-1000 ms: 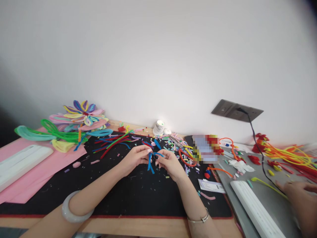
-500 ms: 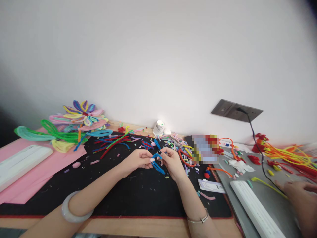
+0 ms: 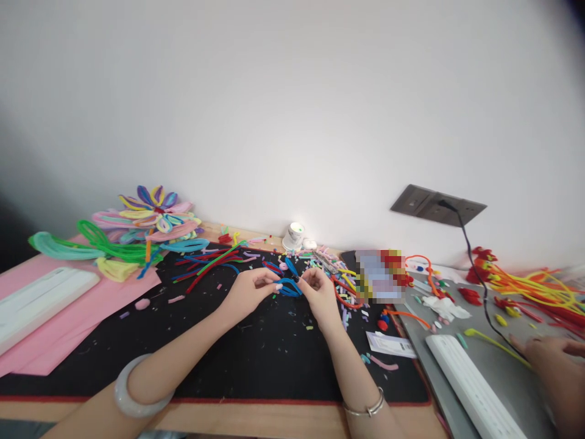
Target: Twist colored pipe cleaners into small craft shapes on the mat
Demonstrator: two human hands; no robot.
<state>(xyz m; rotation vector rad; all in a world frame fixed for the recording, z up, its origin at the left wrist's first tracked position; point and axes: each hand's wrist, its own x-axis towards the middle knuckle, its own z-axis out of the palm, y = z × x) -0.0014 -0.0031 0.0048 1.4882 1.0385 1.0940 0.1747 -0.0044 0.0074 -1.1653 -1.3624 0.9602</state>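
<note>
Between my two hands is a blue pipe cleaner (image 3: 289,291) bent into loops, held over the black mat (image 3: 205,366). My left hand (image 3: 253,291) pinches its left side between thumb and fingertips. On the other side, my right hand (image 3: 319,289) has thumb and fingers closed on the right end of the loops. Just behind the hands lie more blue and red pipe cleaner pieces, partly hidden by the fingers. A bundle of red, blue and green pipe cleaners (image 3: 210,262) rests on the mat to the left of them.
Pipe cleaner flowers (image 3: 158,210) and a white power strip (image 3: 43,302) lie on pink sheets at left. A small white cup (image 3: 293,236) stands by the wall among cut scraps. Another person's hand (image 3: 551,360) is at right, near a black cord (image 3: 487,305) and second white strip (image 3: 470,384).
My hands have moved slightly apart. The blue loops between them have turned from hanging down toward the right to lying more level and stretched sideways.
</note>
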